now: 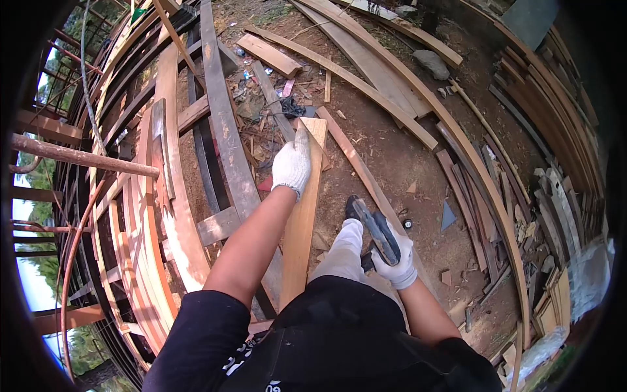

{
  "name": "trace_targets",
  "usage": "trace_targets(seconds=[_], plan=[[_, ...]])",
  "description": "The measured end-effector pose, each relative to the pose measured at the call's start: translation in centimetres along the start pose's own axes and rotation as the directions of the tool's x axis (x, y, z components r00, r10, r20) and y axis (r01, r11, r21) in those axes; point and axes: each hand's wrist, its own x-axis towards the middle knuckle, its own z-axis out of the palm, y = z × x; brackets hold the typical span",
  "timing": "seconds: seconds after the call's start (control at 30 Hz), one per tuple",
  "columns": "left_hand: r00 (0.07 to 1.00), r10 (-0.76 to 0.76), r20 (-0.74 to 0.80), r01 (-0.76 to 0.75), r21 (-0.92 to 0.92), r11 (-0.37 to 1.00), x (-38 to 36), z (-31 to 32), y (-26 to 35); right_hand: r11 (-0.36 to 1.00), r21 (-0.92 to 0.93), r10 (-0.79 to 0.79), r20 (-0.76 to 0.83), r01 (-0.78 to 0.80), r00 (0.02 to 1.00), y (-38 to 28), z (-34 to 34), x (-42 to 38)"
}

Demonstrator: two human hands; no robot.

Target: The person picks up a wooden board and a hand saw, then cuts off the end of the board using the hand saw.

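My left hand (292,166), in a white knit glove, grips the left edge of a light wooden plank (302,225) near its far end. One finger reaches up along that edge, and a brown triangular shape lies across the wood beside it. The plank runs back toward my waist. Lower and to the right, my right hand (397,260), also gloved, is closed around a long dark tool (377,230) with a flat greyish face. I cannot tell the tool's exact kind. It is beside my leg, above the dirt, apart from the plank.
To the left stands a framework of long boards (225,124) with a rusty pipe (91,155) sticking in. Loose planks (366,88) lie across the dirt ahead. More stacked timber (555,124) lines the right side, near a stone (431,64) and a plastic sheet (591,277).
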Motion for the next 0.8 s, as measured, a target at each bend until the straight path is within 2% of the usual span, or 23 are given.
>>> trace_targets(seconds=[0.03, 0.07, 0.1, 0.13, 0.2, 0.27, 0.33, 0.4, 0.5, 0.53, 0.57, 0.6, 0.63, 0.67, 0.73, 0.8], plan=[[1.0, -0.009, -0.01, 0.008, -0.02, 1.0, 0.1, 0.1, -0.1, 0.992, 0.084, -0.091, -0.083, 0.098, 0.992, 1.3, 2.4, 3.4], [1.0, 0.008, -0.007, -0.008, -0.031, 0.999, 0.0, 0.1, -0.2, 0.983, 0.064, -0.163, -0.124, 0.172, 0.979, 1.7, 4.5, 7.4], [1.0, 0.019, -0.013, -0.02, -0.046, 0.999, -0.2, 0.0, -0.2, 0.982, 0.142, -0.12, -0.061, 0.128, 0.991, 1.1, 5.9, 10.9], [0.999, 0.0, -0.036, -0.002, -0.067, 0.998, -0.4, -0.2, -0.4, 0.989, 0.111, -0.096, -0.036, 0.099, 0.995, -0.2, 6.1, 12.3], [0.999, 0.033, -0.015, -0.034, -0.013, 0.999, -0.6, -0.8, -0.1, 0.98, 0.058, -0.182, -0.112, 0.189, 0.977, -0.4, 6.2, 11.9], [1.0, -0.011, -0.018, 0.01, -0.086, 0.996, -1.1, -0.8, -0.2, 0.999, 0.032, 0.022, -0.027, -0.021, 0.999, -0.9, 3.8, 7.6], [0.999, -0.047, 0.013, 0.048, -0.125, 0.991, -0.5, -0.7, -0.1, 0.999, -0.017, -0.047, -0.053, 0.046, 0.997, -0.5, 0.9, 1.0], [0.998, -0.052, 0.047, 0.058, -0.139, 0.989, -0.2, -0.3, -0.3, 0.997, -0.009, 0.079, 0.051, -0.079, 0.996, -1.6, -1.8, -4.3], [0.999, -0.036, 0.032, 0.039, -0.084, 0.996, -0.1, -0.8, -0.4, 0.998, -0.069, 0.014, 0.026, -0.012, 1.0, -0.1, -0.1, -1.6], [0.999, -0.042, 0.029, 0.044, -0.09, 0.995, 0.0, -0.6, -0.6, 0.999, 0.016, 0.033, 0.042, -0.034, 0.999, 1.0, 1.6, 1.6], [0.999, -0.03, 0.022, 0.031, -0.082, 0.996, 0.2, -0.4, -0.8, 0.996, 0.09, 0.015, -0.012, -0.014, 1.0, 1.3, 3.7, 5.5], [1.0, -0.018, 0.013, 0.019, -0.071, 0.997, 0.2, -0.3, -0.8, 0.996, 0.079, -0.025, -0.023, 0.027, 0.999, 1.3, 5.5, 9.1], [1.0, -0.027, 0.007, 0.027, -0.071, 0.997, 0.1, -0.3, -0.9, 0.997, -0.007, -0.082, -0.015, 0.082, 0.997, 0.8, 6.5, 11.7], [1.0, 0.005, -0.014, -0.006, -0.062, 0.998, -0.1, -0.6, -0.9, 0.996, 0.063, -0.06, -0.031, 0.062, 0.998, -0.1, 6.7, 12.7], [0.999, 0.033, -0.009, -0.034, -0.061, 0.998, -0.7, 0.0, -1.0, 0.993, 0.098, 0.07, 0.0, -0.07, 0.998, -0.8, 5.6, 10.5], [1.0, -0.008, 0.015, 0.009, -0.09, 0.996, -0.5, -0.9, -0.5, 0.995, 0.08, 0.057, -0.012, -0.056, 0.998, -1.1, 3.0, 4.5]])
